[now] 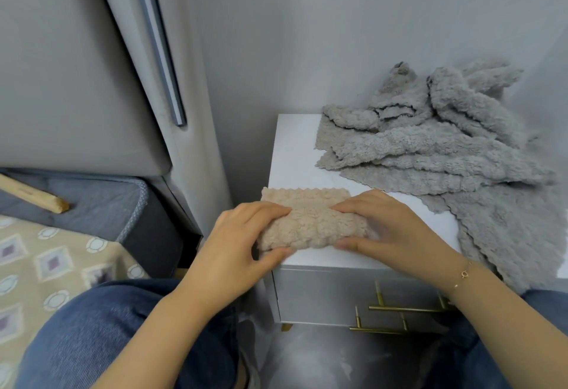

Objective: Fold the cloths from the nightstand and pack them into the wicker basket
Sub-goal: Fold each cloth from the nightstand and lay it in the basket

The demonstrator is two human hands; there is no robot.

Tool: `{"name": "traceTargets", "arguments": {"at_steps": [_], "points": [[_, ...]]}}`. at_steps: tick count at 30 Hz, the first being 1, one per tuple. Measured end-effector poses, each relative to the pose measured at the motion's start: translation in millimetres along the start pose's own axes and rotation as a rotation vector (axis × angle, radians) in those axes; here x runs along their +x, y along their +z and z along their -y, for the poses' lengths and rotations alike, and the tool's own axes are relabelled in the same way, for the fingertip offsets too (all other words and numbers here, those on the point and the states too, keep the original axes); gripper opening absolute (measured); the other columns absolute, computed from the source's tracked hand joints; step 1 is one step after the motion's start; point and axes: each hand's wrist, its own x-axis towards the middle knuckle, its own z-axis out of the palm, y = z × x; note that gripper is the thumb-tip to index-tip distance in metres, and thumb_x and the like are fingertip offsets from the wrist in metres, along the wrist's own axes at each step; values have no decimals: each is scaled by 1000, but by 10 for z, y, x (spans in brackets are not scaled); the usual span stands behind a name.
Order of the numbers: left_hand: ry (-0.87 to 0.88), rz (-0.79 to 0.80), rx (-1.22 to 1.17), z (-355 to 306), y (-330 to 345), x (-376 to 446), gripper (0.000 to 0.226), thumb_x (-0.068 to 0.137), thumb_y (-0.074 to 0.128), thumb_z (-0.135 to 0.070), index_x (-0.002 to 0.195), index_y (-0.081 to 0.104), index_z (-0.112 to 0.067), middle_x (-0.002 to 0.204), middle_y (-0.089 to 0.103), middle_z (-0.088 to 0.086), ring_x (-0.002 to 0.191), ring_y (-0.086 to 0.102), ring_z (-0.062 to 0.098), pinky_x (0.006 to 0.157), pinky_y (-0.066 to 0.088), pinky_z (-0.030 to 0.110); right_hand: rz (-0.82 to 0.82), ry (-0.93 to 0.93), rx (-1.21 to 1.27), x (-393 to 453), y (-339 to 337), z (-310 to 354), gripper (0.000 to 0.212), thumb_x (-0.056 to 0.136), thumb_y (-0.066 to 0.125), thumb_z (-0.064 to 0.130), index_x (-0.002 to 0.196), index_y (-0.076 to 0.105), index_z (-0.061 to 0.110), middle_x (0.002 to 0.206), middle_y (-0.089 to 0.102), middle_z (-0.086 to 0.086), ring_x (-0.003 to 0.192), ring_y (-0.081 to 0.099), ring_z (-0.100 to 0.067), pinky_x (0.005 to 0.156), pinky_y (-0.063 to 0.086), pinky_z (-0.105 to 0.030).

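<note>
I see the white nightstand right of the bed, with brass handles on its drawer front. A heap of grey cloths covers its far right part and spills over the right edge. On the near left corner lies a folded beige cloth. My left hand grips the beige cloth's left end, fingers curled on top and thumb at the near edge. My right hand grips its right end the same way. A thin bracelet circles the right wrist.
</note>
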Motion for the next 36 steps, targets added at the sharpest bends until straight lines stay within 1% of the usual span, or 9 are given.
{"name": "traceTargets", "arguments": {"at_steps": [4, 8, 12, 16, 18, 23, 32, 34, 36], "points": [[-144, 18, -169, -69, -151, 72, 37, 77, 67, -59, 107, 63, -39, 101, 65, -29, 99, 56, -9, 86, 39, 5, 37, 169, 193, -6, -103, 32, 36, 73, 66, 55, 105, 58, 40, 103, 66, 18, 99, 57, 10, 81, 39, -4], [-360, 224, -423, -39, -332, 390, 24, 79, 74, -44, 94, 70, -26, 93, 72, -5, 86, 68, 11, 82, 56, 31, -52, 202, 238, 108, -46, 38, 30, 82, 58, 51, 89, 63, 23, 80, 61, -3, 71, 53, -8, 63, 38, -14], [-494, 253, -414, 93, -309, 616, 45, 80, 66, -56, 94, 71, -14, 93, 73, 5, 89, 69, 21, 87, 55, 42, -101, 271, 111, 296, 45, -22, 47, 86, 47, 60, 67, 46, 17, 71, 42, 3, 61, 38, -6, 59, 32, -17], [-591, 156, -297, 143, -195, 662, 79, 66, 57, -75, 89, 63, 0, 74, 68, 8, 62, 62, 14, 64, 51, 31, -95, 307, 13, 441, 93, -96, 48, 94, 46, 53, 64, 33, 18, 60, 34, 5, 54, 32, -7, 53, 25, -22], [-653, 157, -283, 154, -175, 685, 72, 68, 56, -74, 82, 58, -3, 65, 65, 2, 55, 60, 8, 59, 50, 24, -94, 301, -40, 470, 108, -104, 43, 95, 45, 52, 69, 42, 18, 59, 37, 4, 54, 35, -10, 51, 25, -24], [-790, 300, -410, 118, -217, 690, 61, 86, 51, -63, 101, 60, -5, 69, 74, 4, 49, 63, 12, 46, 44, 19, -102, 301, -126, 508, 118, -93, 40, 94, 43, 53, 86, 54, 15, 59, 40, 3, 57, 41, -12, 54, 30, -29], [-804, 102, -830, 69, -226, 662, 36, 81, 74, -30, 104, 63, -4, 94, 75, 11, 85, 74, 22, 75, 61, 29, -80, 338, 45, 469, 55, -92, 48, 82, 44, 64, 93, 62, 20, 60, 46, 4, 54, 41, -6, 52, 31, -20], [-736, 49, -833, 29, -248, 682, 33, 80, 75, -24, 104, 64, -5, 97, 74, 14, 91, 72, 24, 83, 59, 33, -84, 364, 164, 447, -26, -62, 34, 87, 57, 51, 109, 64, 26, 85, 61, 4, 69, 52, 1, 62, 39, -12], [-642, 65, -837, -25, -316, 726, 33, 78, 77, -23, 103, 64, -5, 96, 73, 16, 94, 71, 28, 89, 57, 36, -56, 371, 361, 431, -164, -29, 49, 86, 69, 36, 132, 53, 32, 119, 59, 12, 98, 54, 10, 83, 41, -5]]}}
